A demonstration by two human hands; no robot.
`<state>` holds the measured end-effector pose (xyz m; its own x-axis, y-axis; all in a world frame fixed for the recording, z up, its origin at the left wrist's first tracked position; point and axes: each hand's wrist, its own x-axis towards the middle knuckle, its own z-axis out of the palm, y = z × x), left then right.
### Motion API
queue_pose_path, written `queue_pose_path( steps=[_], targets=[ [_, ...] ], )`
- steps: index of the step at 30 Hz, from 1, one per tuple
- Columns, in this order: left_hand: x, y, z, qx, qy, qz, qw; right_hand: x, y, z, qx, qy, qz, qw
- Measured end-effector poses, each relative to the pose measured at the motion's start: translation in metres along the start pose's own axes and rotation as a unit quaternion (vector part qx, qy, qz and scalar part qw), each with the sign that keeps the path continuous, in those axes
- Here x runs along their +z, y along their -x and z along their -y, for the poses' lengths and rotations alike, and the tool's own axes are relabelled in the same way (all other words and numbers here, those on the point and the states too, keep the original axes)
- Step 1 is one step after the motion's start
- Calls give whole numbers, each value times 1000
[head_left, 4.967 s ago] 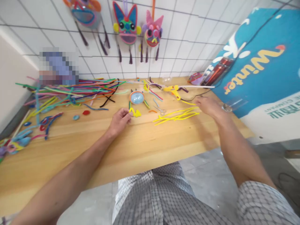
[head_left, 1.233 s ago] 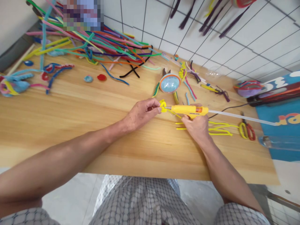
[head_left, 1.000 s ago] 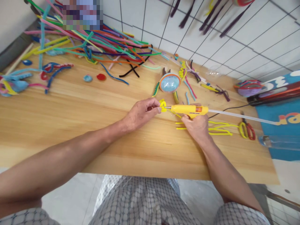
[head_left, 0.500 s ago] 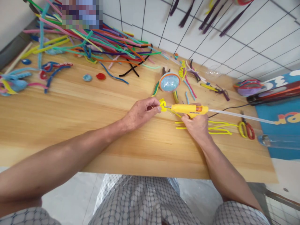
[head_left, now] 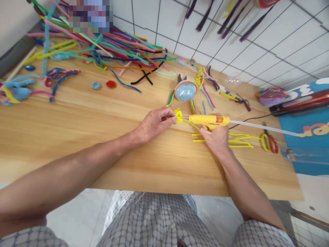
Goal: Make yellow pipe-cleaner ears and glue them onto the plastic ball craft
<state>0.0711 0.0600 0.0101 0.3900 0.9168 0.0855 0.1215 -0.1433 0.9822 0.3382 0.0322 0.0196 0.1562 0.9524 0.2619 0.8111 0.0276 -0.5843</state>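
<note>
My left hand [head_left: 153, 123] pinches a small bent yellow pipe-cleaner piece [head_left: 178, 115] on the wooden table [head_left: 77, 120]. My right hand [head_left: 215, 138] grips a yellow glue gun [head_left: 208, 119], held level, with its metal tip touching that yellow piece. A clear glue stick [head_left: 262, 128] juts out of the gun's back toward the right. Just beyond the hands lies a light-blue dome craft with an orange rim [head_left: 185, 91].
Loose yellow pipe cleaners [head_left: 239, 140] and scissors with red and yellow handles [head_left: 269, 141] lie right of my right hand. A heap of coloured pipe cleaners [head_left: 102, 51] fills the far left. A blue box [head_left: 308, 130] stands at the right; a tiled wall with hanging tassels behind.
Five seconds ago my right hand reached over the yellow strands without the gun. Over the last second both hands have stayed nearly still, tip on the yellow piece.
</note>
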Motion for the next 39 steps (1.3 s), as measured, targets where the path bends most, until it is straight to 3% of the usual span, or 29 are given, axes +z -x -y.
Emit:
queue_pose_path(
  steps=[5, 9, 12, 16, 21, 25, 28, 31, 33, 34, 36, 39],
  targets=[
    [-1, -1, 2, -2, 18, 5, 1000, -4, 4, 10, 21, -80, 12, 997],
    [-2, -3, 3, -6, 46, 12, 999, -27, -2, 12, 46, -153, -11, 987],
    [-2, -3, 1, -1, 53, 7, 999, -56, -23, -9, 48, -143, -91, 984],
    [-2, -3, 0, -15, 72, -1, 997, -84, -55, -58, 62, -77, -163, 982],
    [-3, -4, -1, -25, 74, -16, 997, -70, -75, -106, 136, 62, -118, 982],
    [-3, -4, -1, -39, 71, -27, 996, -53, -82, -123, 154, 83, -105, 979],
    [-3, -3, -1, -58, 91, -43, 993, -58, -76, -129, 163, 90, -95, 978],
    [-3, -3, -2, -78, 128, -88, 985, -71, -47, -121, 147, 129, -139, 971],
    [-3, -3, -3, -88, 156, -130, 975, -75, -21, -102, 76, 139, -173, 972],
    [-4, -4, -3, -90, 169, -148, 970, -73, -8, -89, 39, 124, -162, 978],
    [-5, -5, -4, -92, 189, -168, 963, -59, 10, -57, -8, 104, -103, 989],
    [-6, -7, -4, -89, 202, -175, 960, -23, 14, -12, -147, 64, 54, 986]
  ],
)
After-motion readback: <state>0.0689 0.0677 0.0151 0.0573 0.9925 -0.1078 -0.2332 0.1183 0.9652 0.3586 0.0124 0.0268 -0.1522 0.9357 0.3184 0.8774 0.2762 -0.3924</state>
